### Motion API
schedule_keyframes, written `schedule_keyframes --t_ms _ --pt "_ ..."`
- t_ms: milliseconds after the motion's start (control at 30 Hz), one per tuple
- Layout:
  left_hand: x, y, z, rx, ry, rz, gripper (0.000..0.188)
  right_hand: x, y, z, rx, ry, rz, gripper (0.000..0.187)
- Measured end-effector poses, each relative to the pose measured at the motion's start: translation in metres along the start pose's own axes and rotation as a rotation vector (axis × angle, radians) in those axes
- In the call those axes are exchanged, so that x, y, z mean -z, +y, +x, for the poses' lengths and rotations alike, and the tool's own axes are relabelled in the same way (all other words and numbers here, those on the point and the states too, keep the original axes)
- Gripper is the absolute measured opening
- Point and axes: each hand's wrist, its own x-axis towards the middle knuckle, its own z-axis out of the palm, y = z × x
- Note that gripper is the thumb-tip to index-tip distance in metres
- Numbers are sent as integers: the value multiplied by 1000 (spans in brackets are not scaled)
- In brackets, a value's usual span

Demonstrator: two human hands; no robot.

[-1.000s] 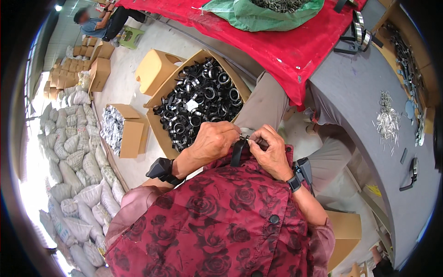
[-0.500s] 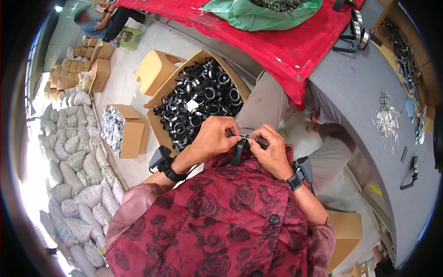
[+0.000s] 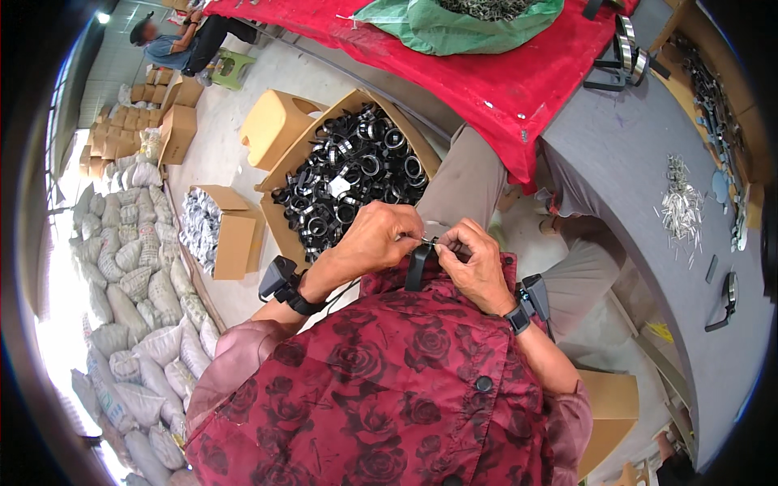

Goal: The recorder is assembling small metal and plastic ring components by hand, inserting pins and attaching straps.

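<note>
My left hand (image 3: 377, 235) and my right hand (image 3: 476, 261) meet just above my lap, thumbs and fingertips pinched close together. Between them they hold a black-and-silver ring clamp (image 3: 418, 268); its black strap-like part hangs down against the dark red flowered apron (image 3: 389, 364). A thin metal edge shows at the fingertips, but the small part being pinched there is too small to make out. Beyond my left hand stands an open cardboard box (image 3: 279, 212) heaped with black-and-silver ring clamps (image 3: 369, 164).
A red-covered table (image 3: 454, 81) carries a green sack (image 3: 454, 32) of small metal parts. On the grey tabletop (image 3: 632, 154) at right lie a pile of silver pins (image 3: 681, 202) and several clamps (image 3: 626, 53). Stacked sacks (image 3: 134, 283) fill the left. A seated person (image 3: 174, 44) is far left.
Both hands keep nearly the same pinched hold on the clamp, with only slight finger movement. The far person's head has moved a little.
</note>
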Motion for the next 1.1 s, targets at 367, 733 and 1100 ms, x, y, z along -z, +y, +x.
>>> schedule_keyframes --t_ms 367,733,1100 --pt "4 -9 11 2 -84 -66 10 -4 -4 -1 114 78 -177 11" --pt "-5 -11 1 35 -71 -196 8 0 -27 4 -90 -181 -382 15" --pt "-12 -33 -9 331 25 -631 9 -4 -30 21 69 -27 -332 9"
